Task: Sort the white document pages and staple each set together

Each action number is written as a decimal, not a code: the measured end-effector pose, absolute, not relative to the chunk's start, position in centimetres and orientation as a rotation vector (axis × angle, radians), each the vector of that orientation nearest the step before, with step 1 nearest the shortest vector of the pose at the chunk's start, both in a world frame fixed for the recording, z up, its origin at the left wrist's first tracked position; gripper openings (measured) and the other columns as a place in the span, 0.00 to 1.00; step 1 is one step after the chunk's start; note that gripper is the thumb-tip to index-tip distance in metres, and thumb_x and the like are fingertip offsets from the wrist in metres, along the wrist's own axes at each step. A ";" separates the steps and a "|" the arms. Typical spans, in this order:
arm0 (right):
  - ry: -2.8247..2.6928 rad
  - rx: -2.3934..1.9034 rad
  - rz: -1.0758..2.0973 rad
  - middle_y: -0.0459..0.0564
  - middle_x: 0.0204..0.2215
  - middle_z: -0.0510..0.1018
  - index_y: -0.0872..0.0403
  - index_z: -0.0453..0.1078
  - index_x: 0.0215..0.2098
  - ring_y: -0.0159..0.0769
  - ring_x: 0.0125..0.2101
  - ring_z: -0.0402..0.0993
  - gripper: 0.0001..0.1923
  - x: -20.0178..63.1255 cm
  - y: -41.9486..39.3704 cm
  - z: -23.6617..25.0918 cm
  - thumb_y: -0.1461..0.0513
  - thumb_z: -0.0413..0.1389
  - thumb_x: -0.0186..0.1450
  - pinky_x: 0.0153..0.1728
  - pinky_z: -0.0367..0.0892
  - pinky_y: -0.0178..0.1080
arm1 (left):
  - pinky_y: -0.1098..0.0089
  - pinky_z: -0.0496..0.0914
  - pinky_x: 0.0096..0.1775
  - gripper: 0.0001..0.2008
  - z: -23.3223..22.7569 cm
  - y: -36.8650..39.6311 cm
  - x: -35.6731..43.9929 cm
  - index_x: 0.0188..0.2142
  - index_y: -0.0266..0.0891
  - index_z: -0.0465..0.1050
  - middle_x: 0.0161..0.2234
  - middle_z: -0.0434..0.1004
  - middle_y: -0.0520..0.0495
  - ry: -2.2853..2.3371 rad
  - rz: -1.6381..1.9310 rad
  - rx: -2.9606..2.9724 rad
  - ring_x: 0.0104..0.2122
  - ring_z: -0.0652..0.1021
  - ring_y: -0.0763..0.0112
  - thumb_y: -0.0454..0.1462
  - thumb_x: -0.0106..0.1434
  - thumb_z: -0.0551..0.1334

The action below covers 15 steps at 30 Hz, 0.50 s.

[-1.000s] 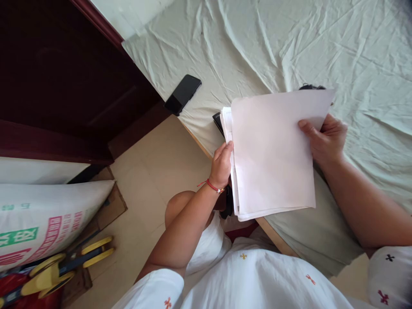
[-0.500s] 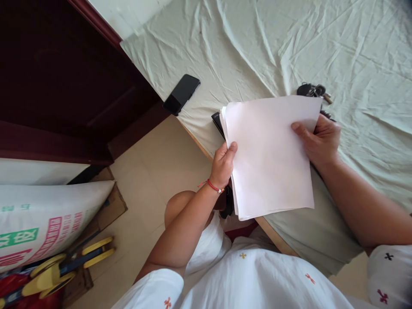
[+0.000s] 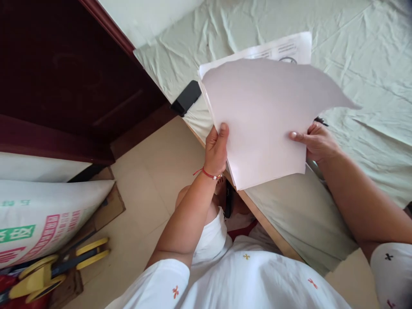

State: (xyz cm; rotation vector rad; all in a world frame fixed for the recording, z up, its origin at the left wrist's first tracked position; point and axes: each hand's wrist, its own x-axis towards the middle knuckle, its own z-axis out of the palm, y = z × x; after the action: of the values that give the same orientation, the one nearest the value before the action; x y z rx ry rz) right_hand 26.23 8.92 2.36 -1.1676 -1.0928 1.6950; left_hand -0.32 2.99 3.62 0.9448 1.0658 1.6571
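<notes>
A stack of paper sheets [image 3: 257, 116] is held up over the edge of the cloth-covered surface. Its front sheet is blank and curls forward at the upper right corner. Behind it, a strip of a printed page [image 3: 299, 47] shows along the top. My left hand [image 3: 217, 148] grips the stack's left edge, thumb in front; a red string bracelet circles that wrist. My right hand [image 3: 317, 140] pinches the lower right edge with its thumb on the front sheet, the other fingers partly hidden behind.
A black phone [image 3: 186, 98] lies at the left edge of the pale green cloth [image 3: 380, 77]. Dark keys [image 3: 321, 121] peek out behind my right hand. A dark red wooden panel [image 3: 64, 77], a printed white sack [image 3: 48, 214] and a yellow-wheeled object [image 3: 35, 279] stand to the left.
The stack has moved up and away from my body, tipping so the printed page shows at the top. The front sheet's right corner now bends outward. Both hands keep their grip.
</notes>
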 end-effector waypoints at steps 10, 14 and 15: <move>-1.356 -1.004 1.111 0.48 0.42 0.86 0.48 0.79 0.32 0.50 0.49 0.83 0.23 25.4 8.9 7.0 0.45 0.78 0.50 0.53 0.81 0.56 | 0.52 0.73 0.63 0.43 4.0 4.4 -1.0 0.58 0.45 0.78 0.48 0.86 0.43 1.036 1.622 1.132 0.57 0.83 0.52 0.60 0.47 0.80; -1.517 -1.019 1.067 0.50 0.41 0.85 0.48 0.79 0.36 0.51 0.48 0.83 0.25 26.4 8.9 6.8 0.43 0.77 0.49 0.50 0.81 0.58 | 0.55 0.78 0.57 0.31 3.6 4.3 -1.7 0.48 0.42 0.83 0.41 0.87 0.46 0.983 1.553 1.226 0.48 0.85 0.56 0.55 0.50 0.80; -1.557 -1.038 1.050 0.50 0.40 0.85 0.48 0.80 0.37 0.51 0.46 0.83 0.26 26.6 8.8 6.5 0.44 0.78 0.48 0.49 0.82 0.58 | 0.55 0.78 0.55 0.28 3.7 4.2 -2.0 0.46 0.43 0.83 0.41 0.87 0.46 0.954 1.496 1.250 0.46 0.85 0.57 0.54 0.52 0.80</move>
State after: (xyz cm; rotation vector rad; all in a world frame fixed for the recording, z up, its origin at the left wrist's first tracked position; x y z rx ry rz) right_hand 26.63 8.77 6.51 -1.0375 -1.5568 1.0498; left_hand -2.00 4.21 3.67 1.2501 0.9536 1.4956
